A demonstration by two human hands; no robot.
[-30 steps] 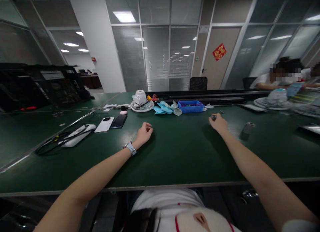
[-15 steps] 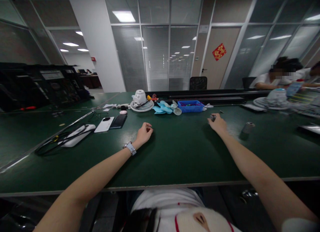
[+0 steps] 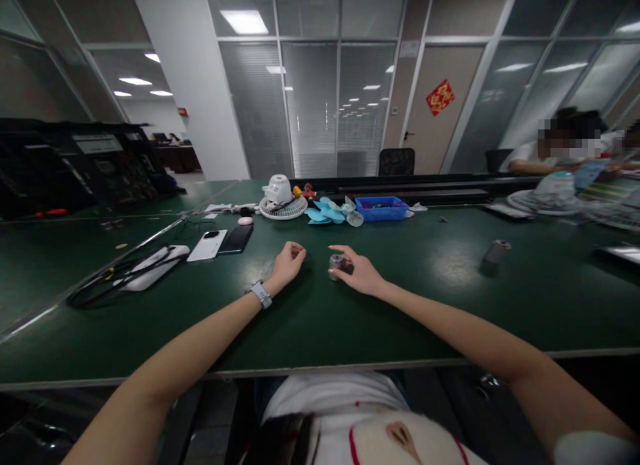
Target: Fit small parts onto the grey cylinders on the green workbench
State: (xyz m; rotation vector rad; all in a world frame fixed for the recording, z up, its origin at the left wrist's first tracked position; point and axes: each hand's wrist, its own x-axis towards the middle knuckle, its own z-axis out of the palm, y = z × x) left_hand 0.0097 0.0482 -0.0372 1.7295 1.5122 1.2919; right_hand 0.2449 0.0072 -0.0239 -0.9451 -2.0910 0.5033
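1. A small grey cylindrical part (image 3: 335, 265) is stood upright on the green table (image 3: 400, 298), near its middle and close to the front edge.
2. The part is pinched by the thumb and fingers of the right hand (image 3: 357, 273); the remaining fingers are spread loosely above it.
3. The left hand (image 3: 288, 263) is rested on the table just left of the part, curled into a loose fist with nothing seen inside it; a wristwatch (image 3: 261, 294) is worn on that wrist.
4. Farther back, a white fan housing (image 3: 281, 198), light-blue fan blades (image 3: 330, 214) and a blue tray (image 3: 382, 208) are lined up side by side.
5. To the left, a white phone (image 3: 207, 245) and a dark phone (image 3: 237, 239) are laid touching, with a white device and black cable (image 3: 145, 269) beyond them.
6. A second grey cylinder (image 3: 493, 251) is lying well apart to the right.
7. Other people (image 3: 565, 151) are seated at the far right end.
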